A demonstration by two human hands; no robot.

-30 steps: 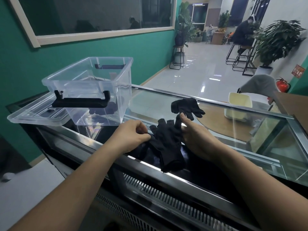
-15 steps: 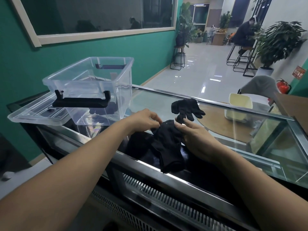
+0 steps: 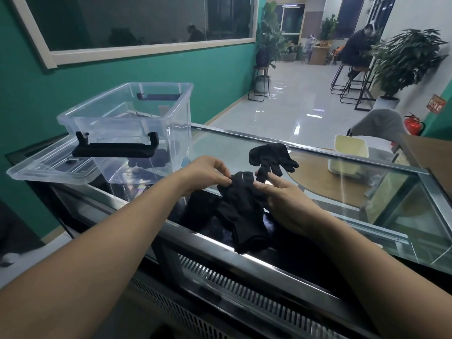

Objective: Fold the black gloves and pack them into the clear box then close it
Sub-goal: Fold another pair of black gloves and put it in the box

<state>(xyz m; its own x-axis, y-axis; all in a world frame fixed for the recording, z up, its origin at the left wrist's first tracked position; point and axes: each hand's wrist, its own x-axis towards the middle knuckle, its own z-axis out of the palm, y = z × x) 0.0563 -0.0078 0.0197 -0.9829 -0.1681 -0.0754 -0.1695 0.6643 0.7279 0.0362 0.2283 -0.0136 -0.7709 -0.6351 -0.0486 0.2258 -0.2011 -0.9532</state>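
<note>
While you stand at the glass counter (image 3: pixel 367 192), count from your left: one clear lid (image 3: pixel 36 170) lies flat at the counter's end, and one box (image 3: pixel 137 123) stands open right against it, with two black latches, one on the near wall and one on the far. Something dark (image 3: pixel 149 160) lies on the box floor; you cannot tell how many pieces it is. Your left hand (image 3: pixel 208 172) pinches the top edge of one glove (image 3: pixel 242 211) between thumb and fingertips. That glove hangs down onto the counter's near metal rail. Your right hand (image 3: pixel 286 201) pinches the same glove with thumb and forefinger, its other fingers loosely spread. A second glove (image 3: pixel 271 157) lies on the glass just beyond your hands, outside the box. Farther right, one cream tub (image 3: pixel 347 155) shows by a round wooden top. Green walls, a long window, a tiled floor, potted plants, stools and a seated person fill the room behind.
</note>
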